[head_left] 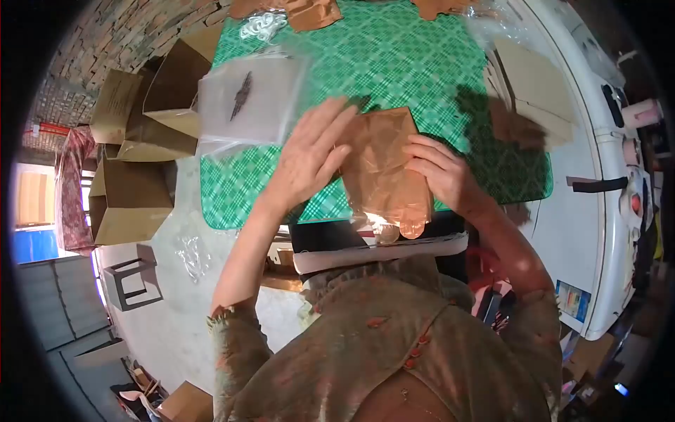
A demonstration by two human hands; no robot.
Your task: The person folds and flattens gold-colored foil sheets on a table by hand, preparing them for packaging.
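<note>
A flat copper-coloured fabric piece (380, 158), with rounded finger-like ends at the bottom, lies at the table's near edge. Its lower end reaches past that edge, and a shiny clear film shows there. My right hand (444, 174) grips its right side, fingers over the top and thumb hidden. At its upper left side is my left hand (309, 155), fingers stretched out and thumb apart, holding nothing. Left of that hand sits a stack of clear plastic bags (271, 98) with a dark leaf-shaped mark or item (241, 96) on it.
The table has a green plaid cover (394, 56). More copper-coloured pieces (313, 13) and a white bundle (263, 27) lie at the far edge. Beige card sheets (538, 88) are stacked at right. Open cardboard boxes (133, 200) stand left, with a black frame-like stool (131, 283) below.
</note>
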